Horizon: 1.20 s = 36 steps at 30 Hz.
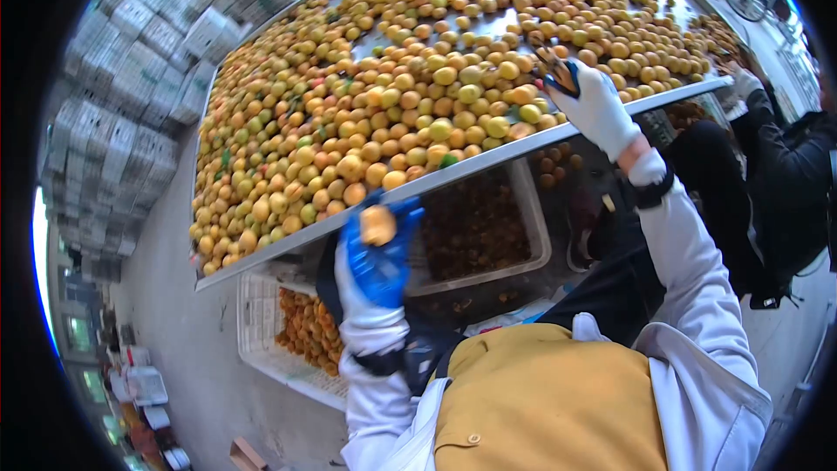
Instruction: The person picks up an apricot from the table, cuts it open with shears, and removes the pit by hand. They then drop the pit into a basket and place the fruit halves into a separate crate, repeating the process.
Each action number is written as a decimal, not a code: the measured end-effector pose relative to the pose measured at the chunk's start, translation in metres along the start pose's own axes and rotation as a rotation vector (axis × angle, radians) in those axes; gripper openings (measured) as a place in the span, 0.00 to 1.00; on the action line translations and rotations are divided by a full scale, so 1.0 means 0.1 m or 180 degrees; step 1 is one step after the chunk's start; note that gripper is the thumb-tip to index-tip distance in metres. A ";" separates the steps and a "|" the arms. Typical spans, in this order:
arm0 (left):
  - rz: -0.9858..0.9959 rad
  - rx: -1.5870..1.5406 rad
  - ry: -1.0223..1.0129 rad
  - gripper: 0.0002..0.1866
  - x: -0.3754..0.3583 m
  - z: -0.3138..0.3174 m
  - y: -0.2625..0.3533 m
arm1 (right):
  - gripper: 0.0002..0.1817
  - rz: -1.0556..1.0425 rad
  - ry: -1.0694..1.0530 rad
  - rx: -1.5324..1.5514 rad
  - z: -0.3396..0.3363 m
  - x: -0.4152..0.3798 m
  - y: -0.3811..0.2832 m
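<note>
A broad metal-edged table [453, 173] is heaped with yellow-orange apricots [370, 151]. My left hand [377, 262], in a blue-coated glove, is just off the table's near edge with its palm up. It holds a single apricot [378, 225], slightly blurred. My right hand [591, 103] wears a white glove with dark, stained fingers. It reaches over the near rim, fingers stretched toward the fruit and apart, with no apricot visible in them. Whether the fingertips touch the fruit is hard to make out.
Below the table stand a white crate [540, 249] of dark fruit and another white crate [253, 318] of orange pieces. Stacked cartons [131, 78] line the left. A person in dark clothing [789, 170] sits at the right, a gloved hand near the table's corner.
</note>
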<state>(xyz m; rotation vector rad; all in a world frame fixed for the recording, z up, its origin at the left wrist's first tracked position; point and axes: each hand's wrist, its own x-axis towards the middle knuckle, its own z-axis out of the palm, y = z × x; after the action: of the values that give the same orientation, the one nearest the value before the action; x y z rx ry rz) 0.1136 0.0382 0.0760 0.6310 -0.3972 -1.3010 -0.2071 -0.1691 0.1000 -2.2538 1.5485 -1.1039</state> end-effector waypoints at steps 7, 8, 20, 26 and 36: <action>0.1317 0.2158 0.1120 0.23 -0.59 -1.32 1.10 | 0.24 0.0598 -0.1129 -0.1822 -0.10 0.48 0.77; 0.1529 0.2696 0.1466 0.23 -0.69 -1.60 1.19 | 0.26 0.0671 -0.1173 -0.1852 -0.05 0.46 0.87; 0.1171 0.4747 0.1240 0.22 0.20 -0.93 1.10 | 0.13 -0.0009 -0.1469 -0.1990 0.72 0.40 0.82; 0.1152 0.6643 0.0036 0.32 1.07 -0.79 0.75 | 0.15 0.0273 -0.1555 -0.1820 0.58 0.42 0.81; 0.0943 0.5963 -0.0209 0.32 1.58 -1.12 0.48 | 0.17 -0.0315 -0.0338 0.0240 -0.32 0.07 -0.06</action>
<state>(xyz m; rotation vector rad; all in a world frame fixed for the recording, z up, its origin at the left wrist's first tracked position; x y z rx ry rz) 0.2551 -0.0850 0.0084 1.9298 -1.7184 -0.3100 -0.2233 -0.1648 0.1288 -2.3200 1.3458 -1.0307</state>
